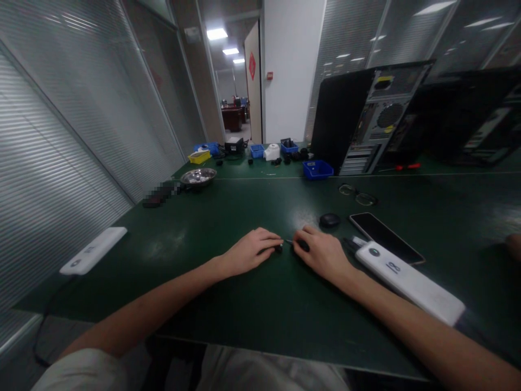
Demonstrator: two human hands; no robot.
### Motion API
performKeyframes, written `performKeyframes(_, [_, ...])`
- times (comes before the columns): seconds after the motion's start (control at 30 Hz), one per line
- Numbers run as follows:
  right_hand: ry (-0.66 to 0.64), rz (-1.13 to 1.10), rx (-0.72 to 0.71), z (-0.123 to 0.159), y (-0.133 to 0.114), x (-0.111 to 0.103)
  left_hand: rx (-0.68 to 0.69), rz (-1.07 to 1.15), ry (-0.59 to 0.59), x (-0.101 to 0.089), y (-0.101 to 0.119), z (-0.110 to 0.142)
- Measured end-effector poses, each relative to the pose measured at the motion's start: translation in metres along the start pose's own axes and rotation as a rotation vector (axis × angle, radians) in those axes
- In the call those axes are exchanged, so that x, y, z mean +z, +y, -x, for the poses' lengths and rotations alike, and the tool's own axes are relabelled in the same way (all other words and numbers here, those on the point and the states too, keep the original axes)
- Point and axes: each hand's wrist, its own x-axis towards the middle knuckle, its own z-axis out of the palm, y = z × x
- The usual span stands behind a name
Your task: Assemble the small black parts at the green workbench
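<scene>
My left hand (253, 251) rests low over the green table, its fingers pinched on a small black part (279, 248) too small to name. My right hand (321, 252) is closed around the dark handle of a small screwdriver (303, 245). The screwdriver's thin metal shaft points left at the black part, close to my left fingertips; I cannot tell whether they touch. Just beyond my right hand lies a black rounded object like a computer mouse (329, 219).
Right of my right forearm lie a white power bank (411, 282), a phone (385, 236) and glasses (358, 194). Another white power bank (94, 250) is at left. Farther back are a metal bowl (198, 177), a blue bin (317, 170) and a computer case (345, 119).
</scene>
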Motion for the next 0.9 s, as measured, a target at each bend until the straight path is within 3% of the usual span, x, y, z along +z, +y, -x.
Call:
performKeyframes(0.13, [0.019,-0.036,0.033,-0.001,0.001,0.002,0.052,-0.034,-0.023,0.004,-0.017,-0.016])
performKeyframes(0.2, [0.016,-0.063,0.031,0.0,0.002,0.002,0.026,-0.066,0.016,0.002,-0.041,-0.023])
performKeyframes(0.27, [0.008,-0.086,0.026,0.0,0.003,0.001,-0.059,-0.122,0.084,-0.006,-0.08,-0.022])
performKeyframes(0.33, [0.005,-0.102,0.025,0.001,0.003,0.001,-0.219,-0.224,0.146,-0.022,-0.127,-0.011])
performKeyframes(0.43, [0.002,-0.122,0.025,0.001,0.003,0.0,-0.637,-0.474,0.259,-0.056,-0.194,0.024])
performKeyframes(0.53, [-0.006,-0.142,0.021,0.001,0.004,0.0,-0.836,-0.57,0.336,-0.088,-0.236,0.067])
performKeyframes(0.67, [-0.005,-0.152,0.017,0.0,0.004,0.001,-0.976,-0.624,0.407,-0.106,-0.259,0.101])
performKeyframes(0.9, [-0.032,-0.153,0.026,0.001,0.0,-0.006,-0.99,-0.599,0.463,-0.103,-0.274,0.109])
